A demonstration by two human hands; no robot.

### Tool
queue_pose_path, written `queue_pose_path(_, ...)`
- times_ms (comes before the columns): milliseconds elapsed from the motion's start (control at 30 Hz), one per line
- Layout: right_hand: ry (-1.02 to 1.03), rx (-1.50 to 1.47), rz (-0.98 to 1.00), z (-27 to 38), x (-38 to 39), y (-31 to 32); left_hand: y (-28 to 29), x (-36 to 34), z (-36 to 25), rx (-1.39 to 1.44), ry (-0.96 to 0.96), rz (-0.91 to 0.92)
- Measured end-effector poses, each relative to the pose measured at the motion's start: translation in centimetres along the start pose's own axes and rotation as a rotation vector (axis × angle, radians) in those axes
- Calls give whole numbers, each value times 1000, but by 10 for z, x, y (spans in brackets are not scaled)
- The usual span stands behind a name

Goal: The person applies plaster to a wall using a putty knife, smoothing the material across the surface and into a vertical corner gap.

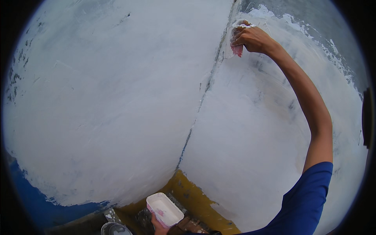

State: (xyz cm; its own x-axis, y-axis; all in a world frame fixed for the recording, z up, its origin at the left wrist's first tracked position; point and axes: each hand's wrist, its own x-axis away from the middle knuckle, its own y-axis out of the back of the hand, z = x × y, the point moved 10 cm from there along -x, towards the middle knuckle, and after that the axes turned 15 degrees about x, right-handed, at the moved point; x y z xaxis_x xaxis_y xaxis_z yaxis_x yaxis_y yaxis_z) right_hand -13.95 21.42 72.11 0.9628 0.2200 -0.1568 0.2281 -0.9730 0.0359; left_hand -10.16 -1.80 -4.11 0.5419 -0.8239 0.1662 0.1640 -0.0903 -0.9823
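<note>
Down close, the left hand [158,227] holds a white tub [159,216]; its fingers grip the tub's side, though some are hidden. A bucket [105,228] is to its left. The tub could tip and spill, because just one hand holds it up. Farther off, a dark line [190,137] runs up the corner between the left wall [117,98] and the right wall [243,129]. High up, the right hand [252,38] has its fingers clamped on a red scraper [237,50] — white goo is on that hand, so the scraper might slip and scratch the white coat. The scraper sits inside the fingers — its red end pokes out below them, near the dark line.
</note>
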Motion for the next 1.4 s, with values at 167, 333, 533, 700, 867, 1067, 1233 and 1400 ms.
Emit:
queue_pose_path(167,-65,120,43,18,7,-39,-4,4,-1,12,-17,1)
queue_pose_path(333,-69,131,135,30,16,-33,1,4,5,12,49,-37)
queue_pose_path(533,-150,220,242,-14,5,15,16,0,4,12,43,-81)
queue_pose_path(700,-524,327,218,-92,16,31,-2,5,-1,42,32,-21)
queue_pose_path(867,-621,439,46,-87,15,-3,-4,5,-5,17,46,-28)
queue_pose_path(1067,-432,83,96,49,-3,-32,-4,11,-12,-58,20,-53)
queue_pose_path(1233,-278,24,180,79,8,-43,19,10,-9,-2,36,-69)
queue_pose_path(1400,-498,167,-23,-25,-2,0,10,5,-13,-8,13,-48)
